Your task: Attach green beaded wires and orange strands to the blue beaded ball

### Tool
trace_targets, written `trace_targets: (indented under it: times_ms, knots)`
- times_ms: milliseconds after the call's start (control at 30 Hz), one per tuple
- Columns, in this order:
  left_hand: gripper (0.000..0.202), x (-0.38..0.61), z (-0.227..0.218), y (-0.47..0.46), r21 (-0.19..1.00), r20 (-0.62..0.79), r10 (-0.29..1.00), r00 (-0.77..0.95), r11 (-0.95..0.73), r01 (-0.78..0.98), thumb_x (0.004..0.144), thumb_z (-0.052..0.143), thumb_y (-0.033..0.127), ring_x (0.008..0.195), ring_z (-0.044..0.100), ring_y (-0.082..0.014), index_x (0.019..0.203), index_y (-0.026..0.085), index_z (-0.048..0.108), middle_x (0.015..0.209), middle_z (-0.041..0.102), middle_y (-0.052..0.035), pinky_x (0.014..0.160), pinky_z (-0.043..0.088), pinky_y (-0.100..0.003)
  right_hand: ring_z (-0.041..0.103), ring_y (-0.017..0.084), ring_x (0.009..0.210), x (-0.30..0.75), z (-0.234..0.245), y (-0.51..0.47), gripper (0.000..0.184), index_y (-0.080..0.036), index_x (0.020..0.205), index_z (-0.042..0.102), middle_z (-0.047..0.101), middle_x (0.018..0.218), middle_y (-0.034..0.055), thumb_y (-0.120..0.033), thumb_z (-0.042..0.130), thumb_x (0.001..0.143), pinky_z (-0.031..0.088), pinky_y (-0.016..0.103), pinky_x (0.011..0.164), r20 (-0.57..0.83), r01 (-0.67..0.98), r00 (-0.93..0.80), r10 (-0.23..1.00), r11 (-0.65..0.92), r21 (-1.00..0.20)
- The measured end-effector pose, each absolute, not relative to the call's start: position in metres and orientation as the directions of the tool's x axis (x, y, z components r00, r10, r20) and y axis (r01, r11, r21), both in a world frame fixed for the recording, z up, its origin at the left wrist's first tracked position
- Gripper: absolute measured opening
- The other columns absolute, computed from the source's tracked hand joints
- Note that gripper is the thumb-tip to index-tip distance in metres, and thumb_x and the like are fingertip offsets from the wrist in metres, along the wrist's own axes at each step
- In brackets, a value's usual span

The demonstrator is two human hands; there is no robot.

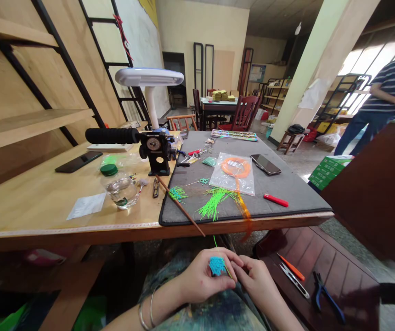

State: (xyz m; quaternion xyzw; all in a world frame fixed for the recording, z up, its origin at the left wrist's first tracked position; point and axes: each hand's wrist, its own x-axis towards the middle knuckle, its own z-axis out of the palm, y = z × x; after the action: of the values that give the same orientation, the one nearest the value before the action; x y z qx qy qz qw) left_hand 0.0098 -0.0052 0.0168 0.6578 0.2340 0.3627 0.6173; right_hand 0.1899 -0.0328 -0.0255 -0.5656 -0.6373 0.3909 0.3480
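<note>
In my lap, my left hand (200,273) is curled around a bunch of tiny blue beads (217,265), which shows between its thumb and fingers. A thin green strand (228,271) runs beside the beads. My right hand (256,276) is closed in a pinch against the left fingertips; what it pinches is too small or hidden to make out. On the grey mat (190,170) ahead lie loose green strands (214,202), with more blue-tipped green strands (177,194) by a thin brown stick (187,215). Orange thread (243,207) trails over the table edge.
A clamp stand with a black handle (112,135), a lamp (149,77), a glass bowl (122,191), a phone (266,164) and a red pen-like tool (275,200) are on the table. Snips (294,280) and blue-handled pliers (327,299) lie at right. A person (386,92) stands beyond.
</note>
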Motion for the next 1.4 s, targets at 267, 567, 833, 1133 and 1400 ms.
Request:
trace_targets:
  times_ms: [267,567,833,1133,1400]
  knots:
    - [0.015,0.029,0.018,0.001,0.835,0.348,0.552,0.758,-0.55,0.018,0.073,0.062,0.009,0.098,0.067,-0.0225,0.083,0.015,0.07,0.108,0.071,-0.0125,0.087,0.05,-0.029,0.067,0.016,0.056,0.216,0.007,-0.075,0.029,-0.022,0.076,0.067,0.071,0.065,0.0024,-0.026,0.044,0.093,0.038,0.022,0.053,0.229,0.872,-0.185,0.956,0.267,-0.409]
    - [0.007,0.032,0.018,-0.001,0.907,0.271,0.661,0.7,-0.418,0.044,0.075,0.064,0.015,0.074,0.064,-0.0185,0.078,0.013,0.071,0.079,0.071,-0.0085,0.072,0.049,-0.027,0.067,0.015,0.064,0.244,0.023,-0.07,0.025,-0.023,0.086,0.07,0.072,0.074,0.0019,-0.034,0.049,0.092,0.047,0.022,0.061,0.249,0.734,-0.168,0.954,0.29,-0.614]
    - [0.013,0.031,0.006,0.005,0.989,-0.023,0.901,0.434,0.085,-0.125,0.068,0.075,0.025,0.064,0.054,-0.0135,0.069,0.013,0.07,0.068,0.065,-0.0034,0.063,0.042,-0.024,0.038,0.008,0.04,0.254,-0.025,-0.039,0.04,-0.017,0.079,0.07,0.057,0.053,-0.0025,-0.056,0.07,0.069,0.028,0.02,0.037,-0.015,0.07,0.485,0.875,-0.056,-0.996]
    - [0.024,0.034,0.003,0.004,0.922,-0.193,0.914,0.357,0.294,-0.254,0.064,0.078,0.033,0.043,0.027,-0.0042,0.07,0.012,0.068,0.052,0.048,0.0055,0.043,0.017,-0.021,0.04,0.008,0.045,0.189,-0.049,-0.031,0.043,-0.015,0.083,0.074,0.062,0.062,0.0012,-0.053,0.079,0.062,0.027,0.02,0.039,-0.183,-0.269,0.299,0.937,-0.101,-0.958]
    - [0.015,0.034,0.002,0.001,0.964,-0.077,0.943,0.323,0.153,-0.218,0.065,0.077,0.026,0.072,0.055,-0.0168,0.067,0.014,0.07,0.069,0.065,-0.0022,0.074,0.042,-0.028,0.045,0.008,0.05,0.179,-0.035,-0.024,0.035,-0.018,0.084,0.072,0.068,0.081,0.0022,-0.048,0.078,0.067,0.039,0.022,0.048,-0.095,-0.274,0.331,0.939,-0.001,-0.962]
